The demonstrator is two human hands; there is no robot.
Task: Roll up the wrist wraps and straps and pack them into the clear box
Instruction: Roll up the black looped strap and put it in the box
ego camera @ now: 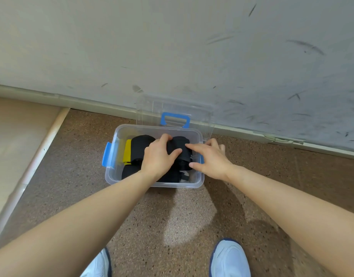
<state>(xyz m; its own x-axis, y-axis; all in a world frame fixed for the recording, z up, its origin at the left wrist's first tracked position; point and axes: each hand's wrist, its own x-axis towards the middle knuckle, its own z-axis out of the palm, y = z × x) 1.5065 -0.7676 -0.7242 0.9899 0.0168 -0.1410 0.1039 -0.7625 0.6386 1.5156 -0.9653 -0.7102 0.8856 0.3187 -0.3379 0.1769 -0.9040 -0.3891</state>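
Fingers of your left hand point(157, 158) curl round a black wrap roll point(179, 142) inside the clear box point(112, 177). Your right hand point(211, 159) lays a straight forefinger on top of that roll with its thumb at the side, unclenched. At far left lies a pale wooden board point(22, 140), then speckled brown floor point(76, 166) that meets a scuffed grey wall point(172, 47). The box holds, left to right, a yellow strap point(127, 150), a second black roll point(142, 143) and the one you grip, with more black rolls beneath. Its clear lid point(192, 109) leans on the wall behind.
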